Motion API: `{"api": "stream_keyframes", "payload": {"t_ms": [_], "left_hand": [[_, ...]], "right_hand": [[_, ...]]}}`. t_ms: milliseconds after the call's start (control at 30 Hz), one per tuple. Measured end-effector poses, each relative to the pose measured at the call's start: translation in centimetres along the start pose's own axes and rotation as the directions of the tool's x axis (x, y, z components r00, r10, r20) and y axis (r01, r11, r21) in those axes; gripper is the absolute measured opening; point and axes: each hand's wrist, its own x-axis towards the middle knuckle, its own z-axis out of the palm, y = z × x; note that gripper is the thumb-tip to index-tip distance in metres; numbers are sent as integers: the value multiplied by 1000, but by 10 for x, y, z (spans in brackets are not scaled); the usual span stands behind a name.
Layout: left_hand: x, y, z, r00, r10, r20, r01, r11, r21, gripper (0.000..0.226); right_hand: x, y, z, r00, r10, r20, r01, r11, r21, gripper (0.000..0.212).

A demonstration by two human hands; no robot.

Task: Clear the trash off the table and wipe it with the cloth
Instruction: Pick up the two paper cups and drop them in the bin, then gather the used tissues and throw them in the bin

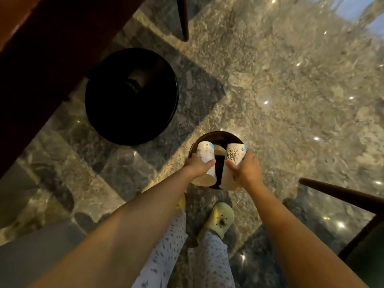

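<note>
I look straight down at the floor. My left hand (198,166) grips a white paper cup (204,154) with a printed pattern, tipped on its side. My right hand (246,170) grips a second white paper cup (234,155) of the same kind. Both cups hang side by side over a small round dark bin (218,135) that stands on the floor in front of my feet. Something pale lies inside the bin between the cups. No cloth is in view.
A brown table edge (41,48) runs along the upper left, above a round black base (132,96). Dark chair legs show at top centre (184,17) and lower right (340,194). The polished marble floor (291,80) stretches to the right. My yellow clogs (218,220) stand below the bin.
</note>
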Motion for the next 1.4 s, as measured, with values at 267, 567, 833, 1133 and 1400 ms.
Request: {"api": "stream_keyframes", "payload": {"t_ms": [267, 567, 833, 1133, 1400], "left_hand": [[-24, 5, -25, 987, 117, 107, -141, 957, 255, 61], [-139, 47, -88, 955, 168, 245, -281, 783, 556, 46], [-287, 112, -159, 884, 320, 341, -466, 537, 704, 53], [-419, 117, -272, 731, 651, 204, -573, 424, 701, 56], [-457, 49, -351, 494, 835, -242, -426, 475, 771, 49]], "right_hand": [[-12, -12, -14, 966, -64, 250, 135, 951, -279, 81], [-89, -84, -119, 878, 61, 474, 208, 845, -493, 67], [-198, -174, -254, 862, 81, 500, 324, 670, -668, 72], [-282, -285, -340, 896, -271, 351, 443, 492, -750, 74], [-326, -348, -326, 630, -743, 225, 558, 232, -797, 86]]}}
